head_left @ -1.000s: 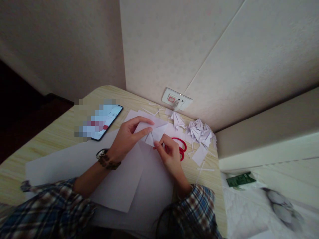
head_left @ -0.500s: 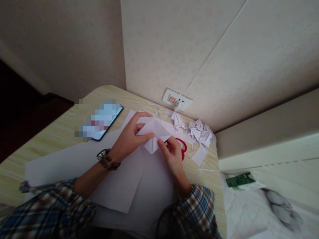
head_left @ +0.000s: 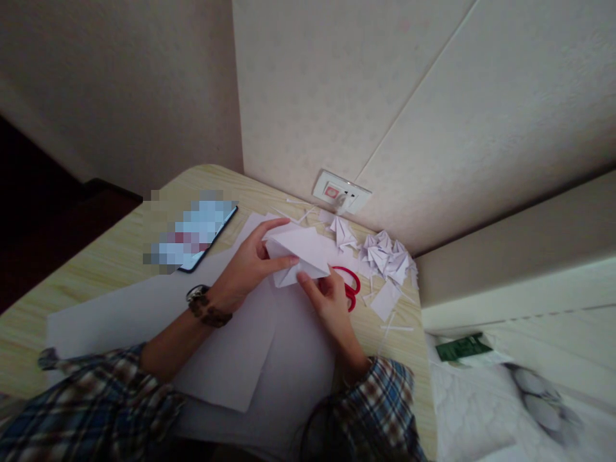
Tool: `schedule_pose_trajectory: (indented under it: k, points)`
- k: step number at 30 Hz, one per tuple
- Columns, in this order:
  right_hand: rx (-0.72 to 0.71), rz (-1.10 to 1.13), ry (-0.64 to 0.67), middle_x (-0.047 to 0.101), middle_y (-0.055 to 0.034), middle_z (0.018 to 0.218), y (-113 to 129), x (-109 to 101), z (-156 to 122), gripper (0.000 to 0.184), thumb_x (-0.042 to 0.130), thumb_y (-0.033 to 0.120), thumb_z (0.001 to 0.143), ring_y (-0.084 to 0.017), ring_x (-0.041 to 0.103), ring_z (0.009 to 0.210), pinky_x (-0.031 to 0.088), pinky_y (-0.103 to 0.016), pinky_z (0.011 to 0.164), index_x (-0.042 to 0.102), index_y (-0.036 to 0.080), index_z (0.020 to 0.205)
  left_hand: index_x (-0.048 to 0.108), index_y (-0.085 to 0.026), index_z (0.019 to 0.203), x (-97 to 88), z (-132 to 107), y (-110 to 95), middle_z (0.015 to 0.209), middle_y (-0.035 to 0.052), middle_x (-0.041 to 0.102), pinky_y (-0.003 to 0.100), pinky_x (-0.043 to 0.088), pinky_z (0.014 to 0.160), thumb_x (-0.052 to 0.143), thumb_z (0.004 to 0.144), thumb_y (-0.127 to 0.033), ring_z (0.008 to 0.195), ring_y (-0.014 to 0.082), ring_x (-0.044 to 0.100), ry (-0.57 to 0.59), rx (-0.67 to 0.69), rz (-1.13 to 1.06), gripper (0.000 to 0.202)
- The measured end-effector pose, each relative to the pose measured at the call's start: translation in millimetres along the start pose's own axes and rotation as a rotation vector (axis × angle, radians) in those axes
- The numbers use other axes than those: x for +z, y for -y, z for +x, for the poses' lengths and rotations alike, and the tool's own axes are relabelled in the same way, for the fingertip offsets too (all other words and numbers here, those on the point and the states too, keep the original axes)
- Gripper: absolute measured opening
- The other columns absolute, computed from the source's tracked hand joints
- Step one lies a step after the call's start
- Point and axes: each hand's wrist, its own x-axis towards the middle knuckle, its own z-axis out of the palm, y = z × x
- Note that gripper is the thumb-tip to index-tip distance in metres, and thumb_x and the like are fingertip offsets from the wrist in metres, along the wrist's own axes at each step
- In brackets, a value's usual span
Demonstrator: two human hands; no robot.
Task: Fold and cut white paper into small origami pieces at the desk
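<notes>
A small white folded paper (head_left: 302,251) is lifted a little above the wooden table (head_left: 110,256). My left hand (head_left: 250,268), with a watch at the wrist, pinches its left side between thumb and fingers. My right hand (head_left: 328,296) grips its lower right edge with thumb and fingers closed. Large white sheets (head_left: 231,346) lie flat under both hands. Red-handled scissors (head_left: 350,287) lie just behind my right hand, partly hidden by it.
A phone (head_left: 195,236) lies at the table's far left. A heap of folded white paper pieces (head_left: 387,255) and loose strips sit at the far right corner below a wall socket (head_left: 341,191). A bed with a green packet (head_left: 462,347) is on the right.
The folded paper has been turned and raised slightly, its flap opened wider. Both hands shifted their grip on it and stayed over the same spot.
</notes>
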Motion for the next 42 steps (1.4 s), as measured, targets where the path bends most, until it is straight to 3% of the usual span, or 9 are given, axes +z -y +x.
schedule_pose_trajectory:
  k: [3, 6, 8, 15, 22, 25, 29, 34, 42]
  points:
    - [-0.022, 0.046, -0.052, 0.068, -0.0018, 0.096, 6, -1, 0, 0.016, 0.065, 0.034, 0.085, -0.021, 0.064, 0.092, 0.051, -0.036, 0.084, 0.063, 0.028, 0.1, 0.055, -0.018, 0.123, -1.1, 1, -1, 0.097, 0.0039, 0.071, 0.028, 0.053, 0.069, 0.084, 0.059, -0.029, 0.087, 0.0213, 0.067, -0.008, 0.007, -0.017, 0.071]
    - [-0.086, 0.107, -0.201, 0.06, 0.001, 0.092, 10, -4, -1, 0.034, 0.066, 0.028, 0.085, -0.017, 0.058, 0.083, 0.049, -0.031, 0.076, 0.052, 0.029, 0.116, 0.059, -0.018, 0.115, -3.5, 1, 0, 0.099, 0.0038, 0.071, 0.027, 0.051, 0.07, 0.085, 0.059, -0.03, 0.09, 0.0218, 0.066, -0.007, 0.018, -0.015, 0.063]
    - [-0.134, 0.073, -0.229, 0.057, 0.0021, 0.091, 12, -6, -2, 0.042, 0.063, 0.024, 0.086, -0.016, 0.055, 0.08, 0.048, -0.03, 0.076, 0.048, 0.03, 0.124, 0.061, -0.018, 0.111, -4.6, 1, 1, 0.101, 0.0041, 0.071, 0.028, 0.051, 0.071, 0.085, 0.06, -0.031, 0.092, 0.0225, 0.066, 0.01, 0.018, -0.009, 0.058]
    - [-0.202, -0.253, -0.021, 0.066, -0.0043, 0.105, 19, -10, -2, 0.033, 0.053, 0.02, 0.089, -0.023, 0.059, 0.1, 0.05, -0.038, 0.086, 0.061, 0.029, 0.12, 0.058, -0.019, 0.117, -2.8, -1, -2, 0.081, -0.0018, 0.068, 0.025, 0.048, 0.058, 0.082, 0.063, -0.028, 0.069, 0.0171, 0.064, 0.088, -0.019, 0.029, 0.059]
    - [-0.208, -0.261, 0.004, 0.065, -0.0055, 0.103, 18, -10, -1, 0.034, 0.054, 0.023, 0.091, -0.022, 0.06, 0.097, 0.051, -0.038, 0.086, 0.063, 0.028, 0.123, 0.059, -0.018, 0.116, -3.7, -1, 0, 0.08, -0.0007, 0.07, 0.025, 0.048, 0.056, 0.083, 0.064, -0.031, 0.065, 0.0163, 0.064, 0.055, -0.033, 0.04, 0.059]
    - [-0.21, -0.241, 0.002, 0.065, -0.0052, 0.105, 17, -10, -1, 0.033, 0.054, 0.023, 0.092, -0.022, 0.059, 0.099, 0.051, -0.038, 0.088, 0.063, 0.028, 0.124, 0.058, -0.018, 0.113, -4.9, -1, 1, 0.084, 0.0007, 0.072, 0.026, 0.05, 0.061, 0.083, 0.064, -0.033, 0.07, 0.0175, 0.066, 0.023, -0.042, 0.029, 0.057]
    - [-0.177, -0.243, -0.034, 0.064, -0.0034, 0.097, 17, -11, -1, 0.032, 0.054, 0.021, 0.09, -0.019, 0.059, 0.088, 0.053, -0.034, 0.078, 0.065, 0.028, 0.12, 0.058, -0.017, 0.109, -5.2, 0, -1, 0.084, 0.0001, 0.071, 0.028, 0.05, 0.066, 0.082, 0.063, -0.034, 0.074, 0.0192, 0.066, 0.004, -0.047, 0.034, 0.054]
    - [-0.234, -0.265, -0.002, 0.064, -0.0035, 0.096, 18, -13, 1, 0.032, 0.056, 0.02, 0.088, -0.019, 0.058, 0.086, 0.053, -0.035, 0.078, 0.066, 0.027, 0.117, 0.059, -0.017, 0.102, -4.2, -1, -5, 0.084, -0.0013, 0.068, 0.028, 0.049, 0.071, 0.075, 0.066, -0.031, 0.079, 0.0185, 0.064, -0.001, -0.028, 0.064, 0.042]
    - [-0.202, -0.263, -0.044, 0.06, -0.0028, 0.093, 16, -15, 1, 0.023, 0.062, 0.023, 0.088, -0.019, 0.058, 0.086, 0.052, -0.034, 0.076, 0.068, 0.028, 0.11, 0.056, -0.02, 0.101, -11.0, 3, 2, 0.079, -0.0034, 0.062, 0.028, 0.043, 0.061, 0.073, 0.066, -0.032, 0.068, 0.019, 0.058, -0.008, 0.003, 0.241, 0.041]
